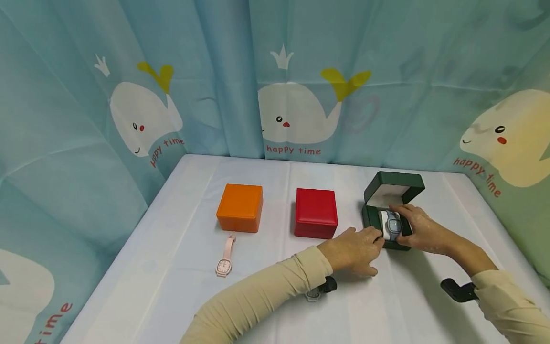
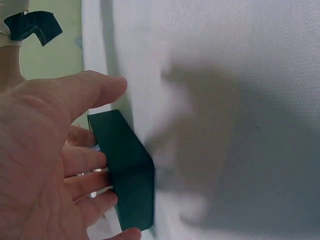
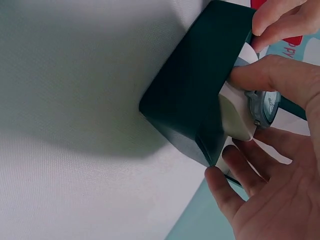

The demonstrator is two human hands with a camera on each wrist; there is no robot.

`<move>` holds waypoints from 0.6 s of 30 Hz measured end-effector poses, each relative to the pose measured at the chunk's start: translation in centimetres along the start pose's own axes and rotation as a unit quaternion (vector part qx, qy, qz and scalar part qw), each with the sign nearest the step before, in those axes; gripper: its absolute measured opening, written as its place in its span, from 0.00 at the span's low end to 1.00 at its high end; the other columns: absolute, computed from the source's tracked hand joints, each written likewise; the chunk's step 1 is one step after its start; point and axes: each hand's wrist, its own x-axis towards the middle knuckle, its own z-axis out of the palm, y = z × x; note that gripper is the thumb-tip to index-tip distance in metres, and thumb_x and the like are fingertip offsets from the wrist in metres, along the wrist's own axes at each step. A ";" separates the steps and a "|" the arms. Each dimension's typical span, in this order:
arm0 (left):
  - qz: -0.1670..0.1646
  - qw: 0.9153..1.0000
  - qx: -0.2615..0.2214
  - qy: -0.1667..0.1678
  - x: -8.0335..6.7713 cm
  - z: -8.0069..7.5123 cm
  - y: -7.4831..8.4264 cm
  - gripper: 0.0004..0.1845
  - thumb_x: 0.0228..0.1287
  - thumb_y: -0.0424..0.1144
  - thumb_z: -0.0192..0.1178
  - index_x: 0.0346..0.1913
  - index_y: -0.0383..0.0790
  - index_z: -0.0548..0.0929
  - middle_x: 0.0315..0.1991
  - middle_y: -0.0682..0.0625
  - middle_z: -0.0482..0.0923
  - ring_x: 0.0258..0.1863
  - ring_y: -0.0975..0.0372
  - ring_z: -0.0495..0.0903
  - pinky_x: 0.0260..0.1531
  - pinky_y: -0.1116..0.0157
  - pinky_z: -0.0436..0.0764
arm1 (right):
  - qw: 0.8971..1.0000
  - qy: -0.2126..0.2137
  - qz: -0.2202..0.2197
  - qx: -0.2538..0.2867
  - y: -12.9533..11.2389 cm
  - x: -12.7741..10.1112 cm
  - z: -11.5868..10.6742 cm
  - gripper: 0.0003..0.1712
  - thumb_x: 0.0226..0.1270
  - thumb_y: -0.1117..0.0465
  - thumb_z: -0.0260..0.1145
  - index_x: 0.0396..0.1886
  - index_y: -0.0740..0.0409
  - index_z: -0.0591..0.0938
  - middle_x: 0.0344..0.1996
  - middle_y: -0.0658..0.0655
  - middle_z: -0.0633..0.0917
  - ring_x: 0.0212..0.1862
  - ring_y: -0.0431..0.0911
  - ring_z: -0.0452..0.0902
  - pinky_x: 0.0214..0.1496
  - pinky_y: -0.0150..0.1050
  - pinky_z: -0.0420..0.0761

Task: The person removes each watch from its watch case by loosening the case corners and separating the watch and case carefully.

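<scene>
Two hands meet at one small blue-grey wristwatch (image 1: 393,223), which is wrapped round a white cushion (image 1: 384,224) seated in the open dark green hinged watch box (image 1: 388,206) at the right end of the white-clothed table (image 1: 172,267). The watch's dial faces up and toward the person, and its strap runs over the cushion front to back, so its long axis lies roughly away from the person, toward the raised lid. The right hand (image 1: 423,229) is on it: in the right wrist view the thumb and fingers close around the cushion and watch, pinching them from the box's right side. The left hand (image 1: 356,251) comes in from the left, its fingertips touching the box's near left wall with fingers fairly straight, steadying rather than clasping; the left wrist view shows those fingers laid against the green side. The right hand is thus the nearer to the watch. Left of this box stand a closed red square box (image 1: 315,212) and a closed orange square box (image 1: 239,208), with a pink-strapped wristwatch (image 1: 225,257) lying flat before the orange one.
</scene>
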 end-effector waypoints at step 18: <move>0.005 1.000 -0.018 0.015 -0.1 0.1 -0.4 0.39 0.71 0.64 0.55 0.79 0.52 0.61 0.77 0.58 0.53 0.75 0.68 0.51 0.68 0.65 0.64 | 0.999 0.015 -0.009 0.043 -0.2 0.2 -0.2 0.41 0.48 0.74 0.78 0.62 0.73 0.68 0.55 0.74 0.76 0.57 0.68 0.72 0.59 0.69 0.70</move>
